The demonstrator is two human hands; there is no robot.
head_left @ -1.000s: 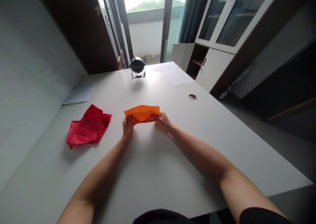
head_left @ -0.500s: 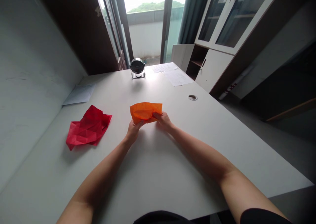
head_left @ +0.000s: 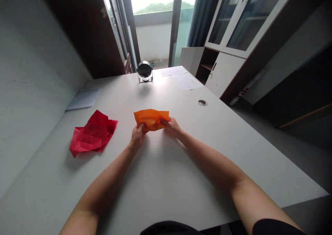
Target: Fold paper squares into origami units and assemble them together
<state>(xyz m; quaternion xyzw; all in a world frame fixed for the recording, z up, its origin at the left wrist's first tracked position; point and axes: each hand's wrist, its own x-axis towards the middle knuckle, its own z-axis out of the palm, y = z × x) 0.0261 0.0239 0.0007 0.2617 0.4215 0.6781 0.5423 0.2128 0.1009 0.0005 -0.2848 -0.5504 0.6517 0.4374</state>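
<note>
Between my hands, just above the white table, is a creased piece of orange paper (head_left: 150, 116). My left hand (head_left: 138, 134) is closed on its lower left part, thumb on the near face. My right hand (head_left: 171, 125) pinches its right end, the thumb lying across the front. The fingers behind the paper are mostly hidden. To the left of my left hand lies a sheet of red paper (head_left: 92, 133), crossed by many fold lines, with raised edges; neither hand touches it.
A white table (head_left: 160, 190) spreads under my arms. At its back stands a round black and silver device (head_left: 144, 71), with printed sheets (head_left: 186, 81) to the right. A cable hole (head_left: 202, 102) sits near the right edge; a pale flat packet (head_left: 83, 99) lies by the left wall.
My left hand first slid right and inward along the orange paper, then shifted slightly back left. The paper's folds have changed shape. My right hand keeps its pinch; the red paper stays put.
</note>
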